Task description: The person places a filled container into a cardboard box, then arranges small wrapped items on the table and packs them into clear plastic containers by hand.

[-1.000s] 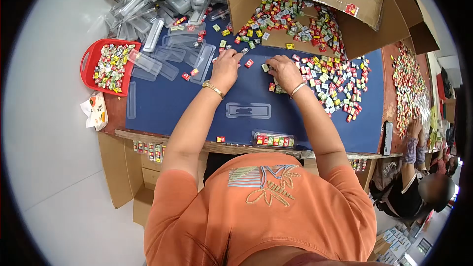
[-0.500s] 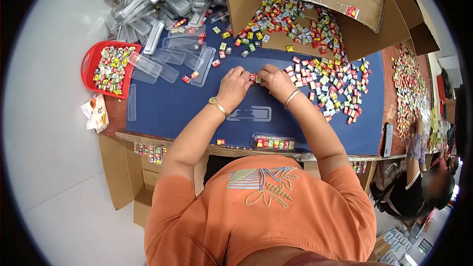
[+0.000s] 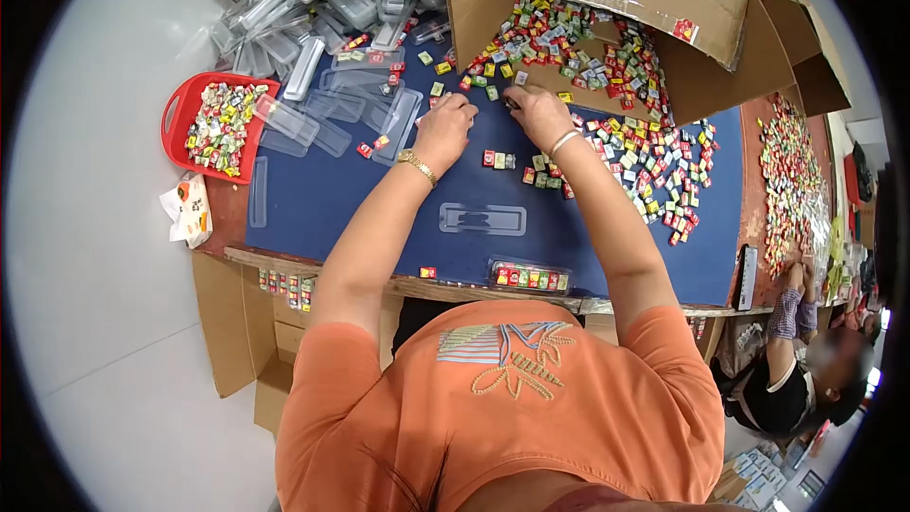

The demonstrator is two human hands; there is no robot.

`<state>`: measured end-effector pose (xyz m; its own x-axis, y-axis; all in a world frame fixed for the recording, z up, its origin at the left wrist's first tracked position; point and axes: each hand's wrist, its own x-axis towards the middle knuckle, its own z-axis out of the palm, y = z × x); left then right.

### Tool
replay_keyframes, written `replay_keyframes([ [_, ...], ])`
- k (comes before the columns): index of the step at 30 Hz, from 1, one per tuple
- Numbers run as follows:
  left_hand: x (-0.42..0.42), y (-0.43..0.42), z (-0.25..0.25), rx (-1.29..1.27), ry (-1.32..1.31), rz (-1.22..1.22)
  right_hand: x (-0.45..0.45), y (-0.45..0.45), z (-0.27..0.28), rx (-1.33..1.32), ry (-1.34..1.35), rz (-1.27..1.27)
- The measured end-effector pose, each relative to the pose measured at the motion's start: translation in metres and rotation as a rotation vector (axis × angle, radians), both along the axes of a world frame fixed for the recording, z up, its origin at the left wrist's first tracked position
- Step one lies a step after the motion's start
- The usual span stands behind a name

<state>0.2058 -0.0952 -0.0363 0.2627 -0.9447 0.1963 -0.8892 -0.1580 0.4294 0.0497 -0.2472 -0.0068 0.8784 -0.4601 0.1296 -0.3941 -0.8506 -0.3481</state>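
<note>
My left hand (image 3: 445, 136), with a gold watch on the wrist, has its fingers curled down on the blue mat beside small coloured packs (image 3: 437, 89); whatever is under the fingertips is hidden. My right hand (image 3: 541, 119), wearing a bangle, pinches a small dark pack (image 3: 513, 102) near the box opening. Between my forearms a short row of packs (image 3: 499, 159) lies side by side. Below it is a flat clear plastic piece (image 3: 482, 219). Close to the table's front edge sits a clear tray (image 3: 530, 275) filled with a row of packs.
A cardboard box (image 3: 607, 47) spills many packs onto the mat (image 3: 379, 228). Clear plastic cases (image 3: 322, 0) are heaped at the back left. A red basket (image 3: 176, 137) of packs and a tissue pack (image 3: 193, 211) stand left. Another person (image 3: 782, 370) works at right.
Both hands have left the short row of packs and moved away from my body, spreading apart. The row now lies uncovered. The view has shifted slightly.
</note>
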Motion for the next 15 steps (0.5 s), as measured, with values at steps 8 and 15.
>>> replay_keyframes([
  [8,-0.032,0.051,0.014,0.041,0.259,0.123,-0.052,0.036,0.005,0.114,0.166,0.042],
  [15,-0.053,0.058,0.008,-0.078,0.167,0.074,-0.051,0.053,0.016,0.185,0.284,-0.031],
])
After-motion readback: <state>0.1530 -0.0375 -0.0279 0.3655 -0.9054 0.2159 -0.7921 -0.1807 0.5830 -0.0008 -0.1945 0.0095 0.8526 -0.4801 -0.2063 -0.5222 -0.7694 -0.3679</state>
